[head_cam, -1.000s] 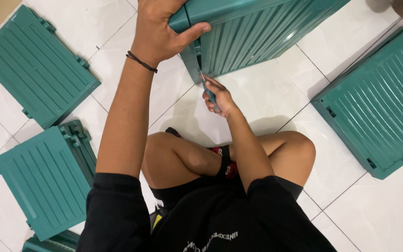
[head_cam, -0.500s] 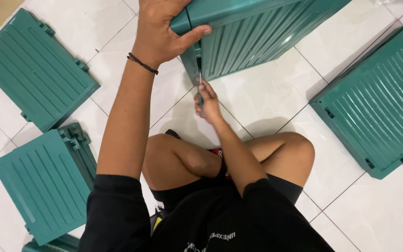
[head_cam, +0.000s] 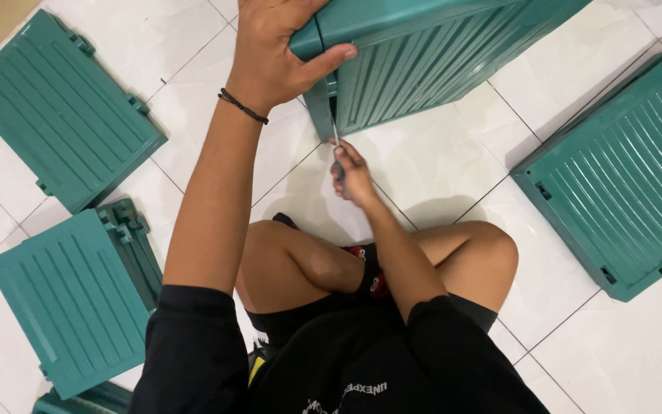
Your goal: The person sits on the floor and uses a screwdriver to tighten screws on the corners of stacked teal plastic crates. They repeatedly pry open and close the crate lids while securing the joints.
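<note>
Raised, right hand (head_cam: 352, 175) drives screwdriver (head_cam: 336, 146) into green cabinet (head_cam: 438, 54).

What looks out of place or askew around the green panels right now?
Nothing looks broken or spilled. The ribbed green piece stands tilted on one corner, steadied by the left hand, while the right hand holds a screwdriver at its edge. Loose green panels lie scattered at odd angles on the tiled floor.

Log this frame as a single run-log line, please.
left hand: gripping corner of green ribbed panel assembly | right hand: holding screwdriver up at its lower corner | loose green panels on tiled floor
</note>
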